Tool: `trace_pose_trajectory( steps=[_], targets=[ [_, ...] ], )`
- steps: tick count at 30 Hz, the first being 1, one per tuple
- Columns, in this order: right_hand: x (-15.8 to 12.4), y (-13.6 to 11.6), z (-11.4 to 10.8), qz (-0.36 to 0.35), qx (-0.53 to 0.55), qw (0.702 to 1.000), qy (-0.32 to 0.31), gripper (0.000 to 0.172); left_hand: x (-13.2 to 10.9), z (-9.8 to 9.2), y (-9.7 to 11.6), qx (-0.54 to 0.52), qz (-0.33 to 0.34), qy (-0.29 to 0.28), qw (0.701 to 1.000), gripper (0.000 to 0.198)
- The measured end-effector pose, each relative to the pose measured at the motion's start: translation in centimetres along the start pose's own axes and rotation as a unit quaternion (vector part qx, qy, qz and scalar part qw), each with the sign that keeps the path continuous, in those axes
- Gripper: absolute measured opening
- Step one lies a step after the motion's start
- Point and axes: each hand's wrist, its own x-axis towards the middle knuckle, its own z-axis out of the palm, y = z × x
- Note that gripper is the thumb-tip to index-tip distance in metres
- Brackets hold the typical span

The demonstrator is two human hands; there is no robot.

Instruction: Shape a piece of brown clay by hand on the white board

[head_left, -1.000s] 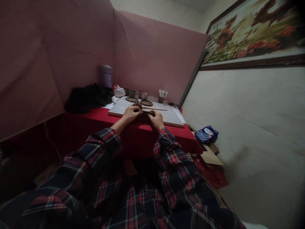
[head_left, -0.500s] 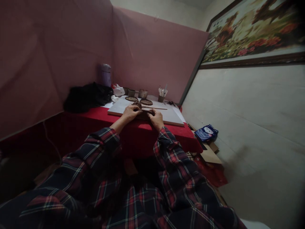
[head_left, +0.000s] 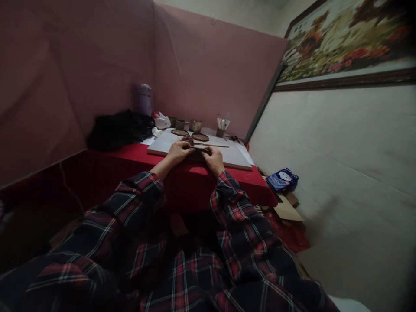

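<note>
My left hand [head_left: 178,152] and my right hand [head_left: 214,158] face each other at the board's near edge. Fingers and thumbs of both are closed on the two ends of a flat dark brown piece [head_left: 198,149], which looks like clay. Much of it is hidden by the fingers. Just beyond the left hand sits a rough brown lump [head_left: 187,139], clay by its look. A thin brown stick [head_left: 217,145] lies across the pale board [head_left: 235,158]. Farther back on the board are two flat round brown discs, a left disc [head_left: 180,132] and a right disc [head_left: 200,137].
Behind the board stand a small cup [head_left: 180,125], a wider bowl [head_left: 195,126] and a holder of white-handled tools [head_left: 221,131]. A black bag [head_left: 120,130] and purple bottle [head_left: 144,99] are at left. Red cloth [head_left: 130,160] covers the table; a wall is at right.
The flat brown piece has tilted slightly between my fingers, so a lighter strip of it shows. Both hands stay in nearly the same place, and the view has shifted a little.
</note>
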Motion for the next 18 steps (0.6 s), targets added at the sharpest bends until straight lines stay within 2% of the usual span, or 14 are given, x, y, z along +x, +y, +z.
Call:
trace_pose_trajectory(
  steps=[18],
  targets=[
    [-0.13, -0.14, -0.17, -0.005, -0.004, 1.000, 0.004, 0.015, -0.07, 0.01, 0.09, -0.012, -0.005, 0.004, 1.000, 0.020]
  ],
)
